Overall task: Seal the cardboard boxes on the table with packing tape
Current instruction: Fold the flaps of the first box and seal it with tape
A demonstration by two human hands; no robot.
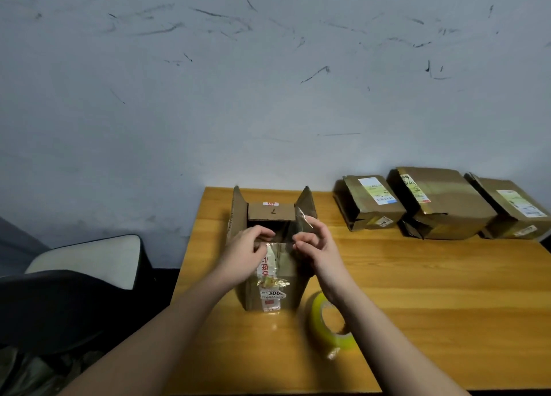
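I am standing an open cardboard box [269, 258] on the table [417, 291], flaps raised. My left hand [244, 254] is gripping the near flap; my right hand [316, 242] is pinching a clear tape strip [301, 221] over the opening. The tape roll [331, 321] is lying just beside the box. Three taped boxes [441, 204] are sitting at the far right.

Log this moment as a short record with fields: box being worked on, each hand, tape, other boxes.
open box: stands on the table, top flaps up, near flap folding in
left hand: fingers curled on the near flap
right hand: pinches a clear tape strip at the box's right flap
tape roll: yellowish, beside the box, under the right forearm
other boxes: three along the wall, far right
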